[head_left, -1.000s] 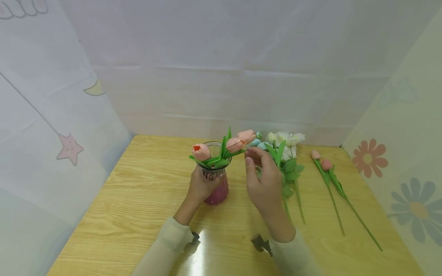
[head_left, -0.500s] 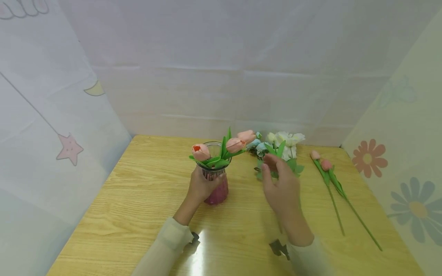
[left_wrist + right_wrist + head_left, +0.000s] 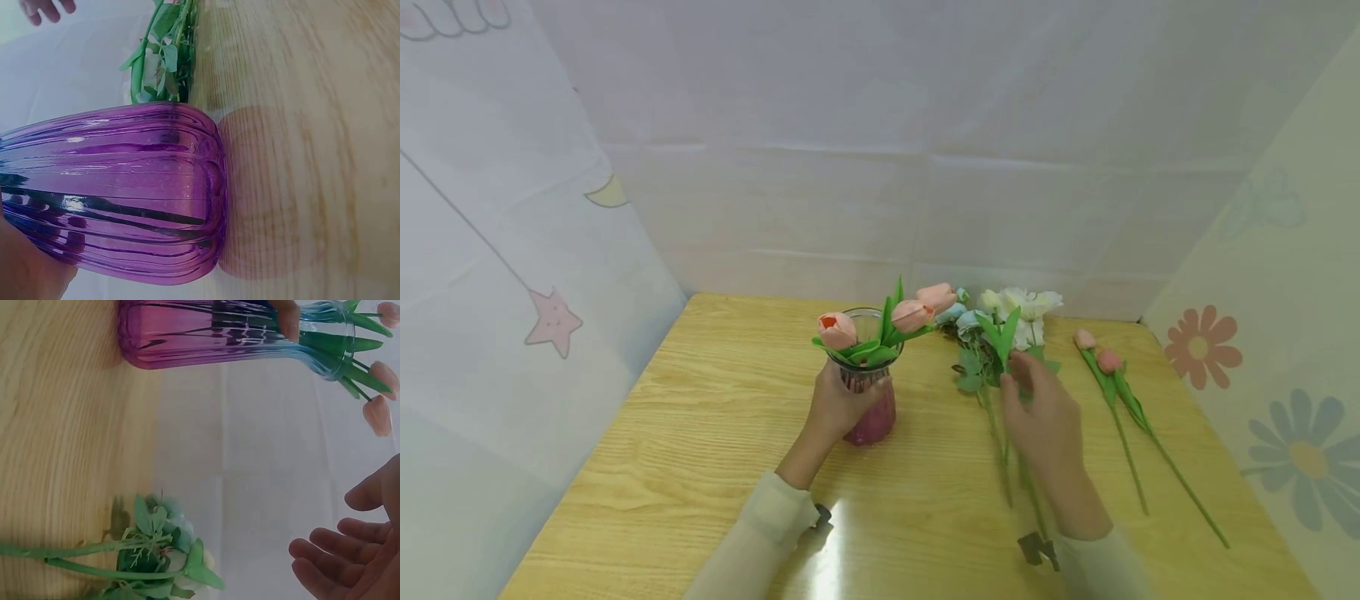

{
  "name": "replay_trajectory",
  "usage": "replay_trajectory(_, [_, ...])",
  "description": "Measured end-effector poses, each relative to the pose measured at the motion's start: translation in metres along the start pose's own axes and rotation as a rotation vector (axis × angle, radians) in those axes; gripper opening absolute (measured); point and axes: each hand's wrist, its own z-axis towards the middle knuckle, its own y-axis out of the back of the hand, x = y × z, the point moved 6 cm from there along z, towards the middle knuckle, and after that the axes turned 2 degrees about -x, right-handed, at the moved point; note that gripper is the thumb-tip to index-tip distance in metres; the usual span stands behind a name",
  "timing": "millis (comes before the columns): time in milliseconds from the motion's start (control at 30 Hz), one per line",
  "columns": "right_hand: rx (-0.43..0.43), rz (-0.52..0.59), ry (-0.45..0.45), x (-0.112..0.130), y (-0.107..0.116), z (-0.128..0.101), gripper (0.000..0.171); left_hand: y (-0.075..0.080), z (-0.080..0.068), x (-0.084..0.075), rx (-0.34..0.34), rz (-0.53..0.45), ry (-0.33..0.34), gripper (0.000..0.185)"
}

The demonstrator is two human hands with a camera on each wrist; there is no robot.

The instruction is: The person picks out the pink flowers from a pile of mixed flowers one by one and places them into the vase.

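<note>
Left hand (image 3: 833,408): we see it gripping the purple glass vase (image 3: 869,407), which stands on the desk (image 3: 700,417); its fingers are hidden behind the glass.
Vase contents: pink tulips (image 3: 912,315), stems hard to trace.
Right hand (image 3: 1043,414): fingers loosely spread, holding nothing, apparently over the white-flower sprigs (image 3: 1018,308), covering their stems.
Far right: two tulips (image 3: 1105,360) lie apart.

The vase (image 3: 125,194) was ribbed, glossy purple glass — the table (image 3: 715,433) pale wood grain with a shiny, reflective finish.
</note>
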Motion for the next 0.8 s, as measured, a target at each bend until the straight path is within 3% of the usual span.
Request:
replay_trajectory(367, [0.073,-0.082,-0.062,-0.031,0.004,-0.006,0.043,0.001,0.001,0.0,-0.007,0.014,-0.009,0.065])
replay_trajectory(800, [0.245,-0.204,-0.129,-0.075,0.01,-0.016,0.053,0.0,0.001,0.002,0.004,0.019,-0.004,0.065])
